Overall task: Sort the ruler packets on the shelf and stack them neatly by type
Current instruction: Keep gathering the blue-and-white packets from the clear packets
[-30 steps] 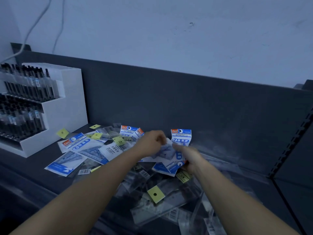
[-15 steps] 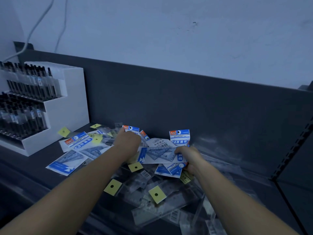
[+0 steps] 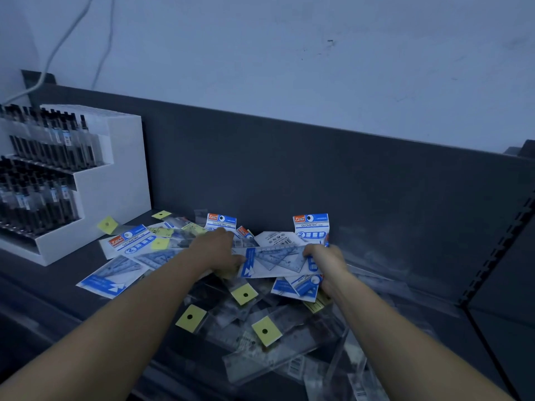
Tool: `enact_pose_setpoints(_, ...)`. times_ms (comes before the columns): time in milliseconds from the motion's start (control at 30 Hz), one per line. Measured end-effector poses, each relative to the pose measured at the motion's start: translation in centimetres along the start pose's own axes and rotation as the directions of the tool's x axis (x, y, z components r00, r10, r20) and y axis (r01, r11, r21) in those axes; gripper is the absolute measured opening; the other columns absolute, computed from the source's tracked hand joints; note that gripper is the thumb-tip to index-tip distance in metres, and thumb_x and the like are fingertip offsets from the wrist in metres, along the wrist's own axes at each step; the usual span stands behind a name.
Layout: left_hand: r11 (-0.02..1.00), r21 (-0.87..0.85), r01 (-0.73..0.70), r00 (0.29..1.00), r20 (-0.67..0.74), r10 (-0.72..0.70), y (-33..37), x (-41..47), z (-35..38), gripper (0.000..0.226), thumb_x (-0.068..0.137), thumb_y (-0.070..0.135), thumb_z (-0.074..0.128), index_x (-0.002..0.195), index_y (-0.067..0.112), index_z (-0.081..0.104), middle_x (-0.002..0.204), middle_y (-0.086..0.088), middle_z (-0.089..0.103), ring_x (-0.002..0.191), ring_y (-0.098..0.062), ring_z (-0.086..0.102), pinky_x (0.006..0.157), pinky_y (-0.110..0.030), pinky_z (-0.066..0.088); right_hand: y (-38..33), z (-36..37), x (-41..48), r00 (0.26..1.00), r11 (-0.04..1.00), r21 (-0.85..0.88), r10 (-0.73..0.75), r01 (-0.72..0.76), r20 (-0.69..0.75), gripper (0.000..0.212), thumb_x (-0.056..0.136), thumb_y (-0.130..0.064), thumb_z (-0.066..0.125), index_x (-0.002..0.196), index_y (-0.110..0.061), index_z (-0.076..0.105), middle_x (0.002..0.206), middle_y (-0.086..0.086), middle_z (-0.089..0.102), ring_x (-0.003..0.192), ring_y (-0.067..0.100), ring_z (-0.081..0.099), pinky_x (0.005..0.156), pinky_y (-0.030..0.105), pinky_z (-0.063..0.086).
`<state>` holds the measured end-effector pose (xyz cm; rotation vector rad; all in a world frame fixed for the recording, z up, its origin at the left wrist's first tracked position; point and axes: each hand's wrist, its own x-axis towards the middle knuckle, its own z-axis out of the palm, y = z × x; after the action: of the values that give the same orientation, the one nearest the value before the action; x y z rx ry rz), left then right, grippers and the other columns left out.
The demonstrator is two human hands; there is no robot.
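At nine o'clock from the heap we see one white stepped stand (image 3: 115, 180) holding two rows of dark pens (image 3: 52, 140). On the dark shelf (image 3: 43, 287) the ruler packets (image 3: 130, 241) lie jumbled. We read "GEOMETRIC" on three blue-and-white headers, at ten, twelve and one o'clock from the hands.

The left hand (image 3: 220, 250) curls its fingers round the left end of one blue set-square packet (image 3: 275, 260), thumb on top. The right hand (image 3: 324, 261) grips its right end, so the packet lies across the top of the heap.

At six o'clock lie clear packets (image 3: 260, 363). We count three square yellow tags (image 3: 266, 331) there, each with one black dot.
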<state>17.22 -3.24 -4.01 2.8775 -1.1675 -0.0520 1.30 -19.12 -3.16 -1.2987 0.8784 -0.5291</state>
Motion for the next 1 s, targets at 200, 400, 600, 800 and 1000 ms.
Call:
enact_pose_setpoints(200,0.965,-0.259,-0.042,0.996,-0.09,0.019,0.4,0.0,0.1,0.032,0.09,0.051,0.054,0.08,0.02,0.053,0.08,0.001,0.059,0.076,-0.019,0.054,0.06,-0.03,0.037,-0.5,-0.4,-0.1,0.996,0.998,0.047,-0.043,0.046,-0.078,0.017,0.08,0.006,0.051,0.078,-0.01,0.054,0.076,0.011,0.062,0.068,0.029,0.06,0.065,0.037,0.052)
enact_pose_setpoints(400,0.97,-0.221,0.104,0.994,-0.018,-0.111,0.6,0.5,0.1,0.04,0.09,0.042,0.06,0.116,0.012,0.057,0.121,-0.01,0.05,0.103,-0.025,0.055,0.081,-0.033,0.045,-0.3,-0.5,0.2,0.996,0.999,0.039,-0.028,0.032,-0.082,0.015,0.08,0.005,0.053,0.079,-0.01,0.055,0.076,0.011,0.064,0.069,0.029,0.061,0.064,0.036,0.051)
enact_pose_setpoints(600,0.922,-0.357,0.152,0.983,0.147,-0.106,2.1,0.8,-1.0,0.035,0.085,0.027,0.069,0.11,0.005,0.057,0.112,-0.011,0.062,0.092,-0.021,0.055,0.079,-0.03,0.048,-0.4,-1.0,0.3,0.998,0.999,0.048,-0.005,0.008,-0.057,0.016,0.081,0.005,0.052,0.079,-0.011,0.053,0.077,0.011,0.063,0.067,0.029,0.061,0.064,0.037,0.053)
enact_pose_setpoints(800,0.891,-0.434,0.134,0.991,0.051,-0.123,1.6,1.5,-0.4,0.017,0.086,0.026,0.064,0.089,0.009,0.066,0.096,-0.012,0.067,0.089,-0.025,0.062,0.071,-0.03,0.048,-0.4,-1.5,0.4,0.999,1.0,0.007,0.006,-0.005,-0.04,0.012,0.082,0.002,0.054,0.084,-0.01,0.055,0.079,0.013,0.064,0.063,0.027,0.059,0.052,0.029,0.049)
enact_pose_setpoints(1000,0.773,-0.625,0.111,0.891,-0.282,-0.356,1.1,1.9,-0.5,0.024,0.093,0.03,0.056,0.077,0.018,0.044,0.077,-0.003,0.055,0.084,-0.029,0.058,0.077,-0.037,0.044,-0.6,-1.5,0.5,1.0,1.0,-0.01,0.018,-0.018,-0.007,0.012,0.083,0.001,0.054,0.091,-0.008,0.057,0.08,0.014,0.066,0.064,0.029,0.062,0.058,0.035,0.053)
